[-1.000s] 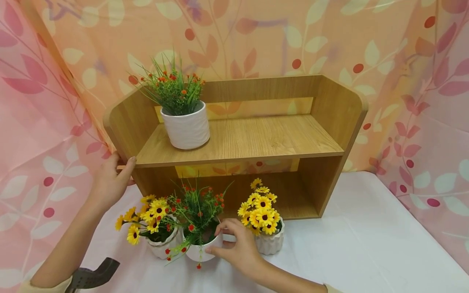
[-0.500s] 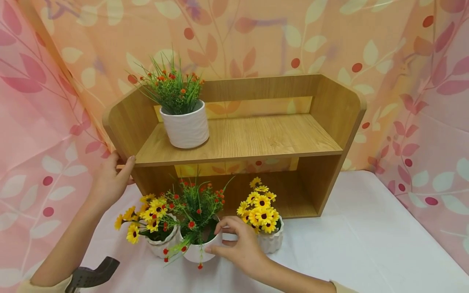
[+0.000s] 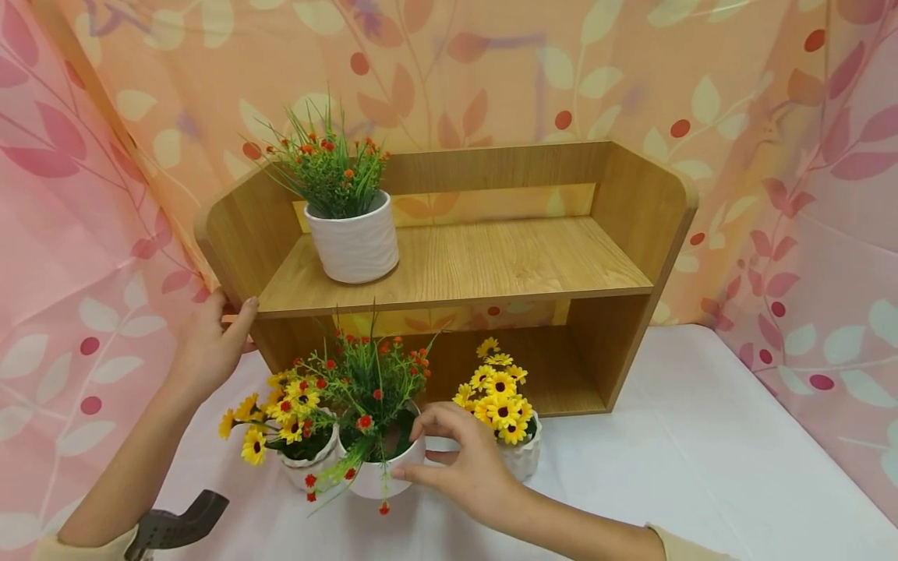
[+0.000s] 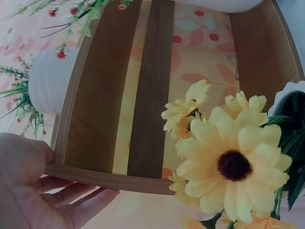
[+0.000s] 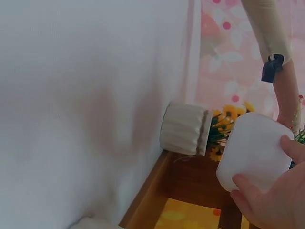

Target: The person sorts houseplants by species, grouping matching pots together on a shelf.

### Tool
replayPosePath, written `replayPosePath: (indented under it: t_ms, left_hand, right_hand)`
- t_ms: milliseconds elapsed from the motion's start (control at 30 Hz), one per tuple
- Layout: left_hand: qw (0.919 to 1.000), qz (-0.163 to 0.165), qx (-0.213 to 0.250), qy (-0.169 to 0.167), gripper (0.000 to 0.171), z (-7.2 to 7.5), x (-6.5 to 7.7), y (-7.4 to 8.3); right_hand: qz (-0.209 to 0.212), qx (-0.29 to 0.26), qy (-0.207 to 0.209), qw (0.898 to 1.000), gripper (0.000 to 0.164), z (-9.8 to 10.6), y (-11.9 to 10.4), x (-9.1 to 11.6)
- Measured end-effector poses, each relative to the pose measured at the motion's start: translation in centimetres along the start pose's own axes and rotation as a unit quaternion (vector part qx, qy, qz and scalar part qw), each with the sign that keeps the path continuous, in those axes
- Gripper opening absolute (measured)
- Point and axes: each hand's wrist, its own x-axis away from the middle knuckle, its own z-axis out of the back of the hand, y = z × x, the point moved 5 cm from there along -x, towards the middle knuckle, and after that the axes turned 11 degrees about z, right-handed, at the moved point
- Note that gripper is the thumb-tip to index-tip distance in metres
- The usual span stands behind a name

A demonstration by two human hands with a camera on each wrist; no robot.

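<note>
My right hand [image 3: 470, 467] pinches the rim of a white flowerpot [image 3: 379, 477] with grassy leaves and small red flowers, held in front of the shelf's lower level. In the right wrist view the pot's smooth side [image 5: 255, 150] stands away from the white tabletop. My left hand [image 3: 210, 347] grips the left side panel of the two-level wooden shelf [image 3: 456, 261], thumb on the front edge and fingers behind. The left wrist view shows those fingers [image 4: 90, 205] against the panel's outer face. On the upper level, at left, stands another white pot [image 3: 353, 245] with orange-red flowers.
Yellow daisies in a wavy cream pot [image 3: 309, 467] stand just left of the held pot, partly overlapped by its leaves. A similar daisy pot [image 3: 522, 456] stands to its right, behind my right hand. The white-covered tabletop [image 3: 715, 467] extends right. Patterned cloth [image 3: 491, 70] hangs behind.
My right hand has raised the red-flowered pot slightly and shifted it a little left, so its flowers overlap the left daisies more. My left hand keeps its place on the shelf.
</note>
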Motion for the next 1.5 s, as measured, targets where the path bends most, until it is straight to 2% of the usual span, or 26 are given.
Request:
replayPosePath:
  t_ms: [467, 1033, 1500]
  left_hand:
    - [1.0, -0.006, 0.005, -0.001, 0.064, 0.0, -0.1, 0.0]
    - [0.9999, -0.008, 0.012, -0.005, 0.064, 0.0, -0.1, -0.2]
    - [0.9999, 0.004, -0.006, -0.008, 0.067, 0.1, -0.1, -0.3]
  right_hand:
    - [0.028, 0.037, -0.004, 0.999, 0.031, 2.4, -3.6, -1.2]
    - [0.055, 0.022, -0.012, 0.998, 0.032, 4.5, -6.1, -2.4]
    - [0.047, 0.091, -0.018, 0.995, 0.031, 6.6, -9.2, -4.1]
